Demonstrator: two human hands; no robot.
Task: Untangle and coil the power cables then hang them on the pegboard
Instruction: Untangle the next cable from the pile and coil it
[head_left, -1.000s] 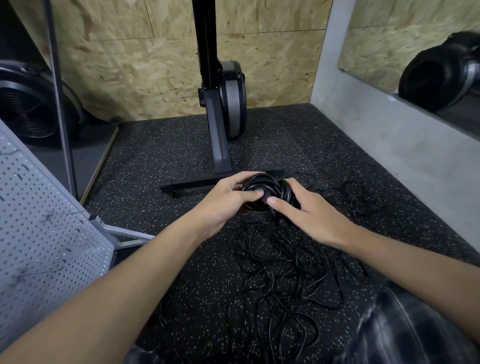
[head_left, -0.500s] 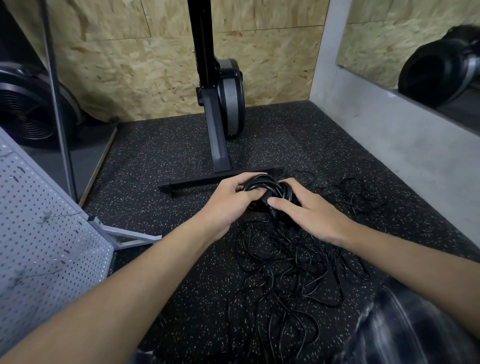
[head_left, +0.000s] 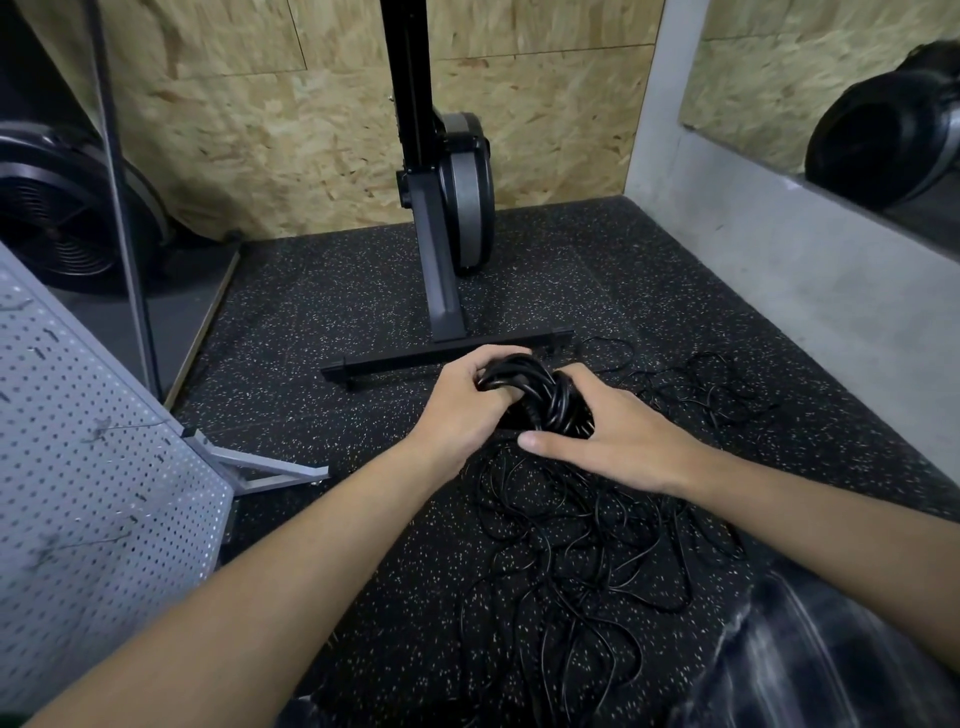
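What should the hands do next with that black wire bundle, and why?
Probably pull up some slack and wind another loop onto the coil. The left hand grips the coil and the right hand holds its other side, but a lot of loose cable lies tangled on the floor beneath, so it is likely too soon for the pegboard.

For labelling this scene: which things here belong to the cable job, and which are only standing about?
Job: black coiled cable bundle, held by left hand and right hand; loose tangle of thin black cables; grey perforated metal pegboard.
Idle: black upright exercise machine; grey concrete ledge.
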